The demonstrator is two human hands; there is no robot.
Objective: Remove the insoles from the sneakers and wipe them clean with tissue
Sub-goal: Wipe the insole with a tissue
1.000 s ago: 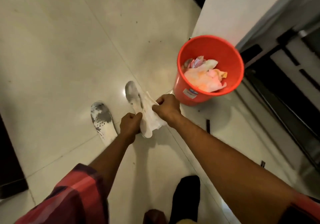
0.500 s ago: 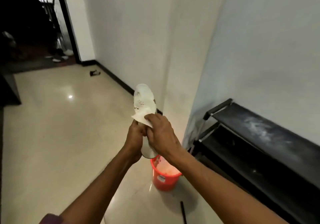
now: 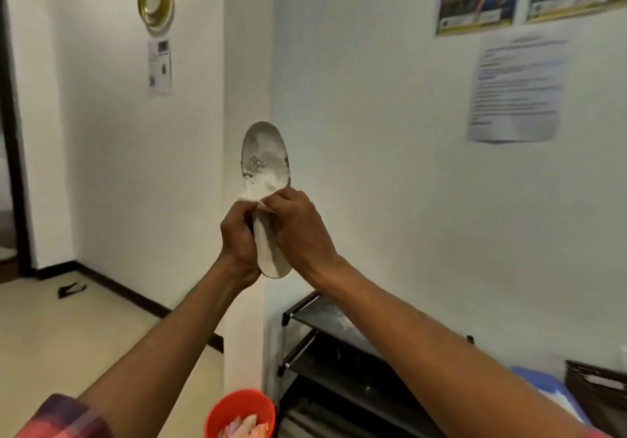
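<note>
A white insole [image 3: 266, 159] with grey dirt near its toe stands upright in front of me at chest height. My left hand [image 3: 237, 244] grips its lower half from the left. My right hand [image 3: 298, 230] presses a white tissue [image 3: 252, 196] against the insole's middle. Most of the tissue is hidden under my fingers. The heel end of the insole pokes out below both hands. No sneakers or second insole show in this view.
An orange bucket [image 3: 217, 414] with used tissues stands on the floor below. A black shoe rack [image 3: 325, 346] sits against the wall at right. Papers [image 3: 515, 88] hang on the wall. A small dark object [image 3: 69, 290] lies on the floor at left.
The view has swung up from the floor to the wall. Both hands lifted the insole from above the floor to chest height, and the right hand keeps the tissue on it.
</note>
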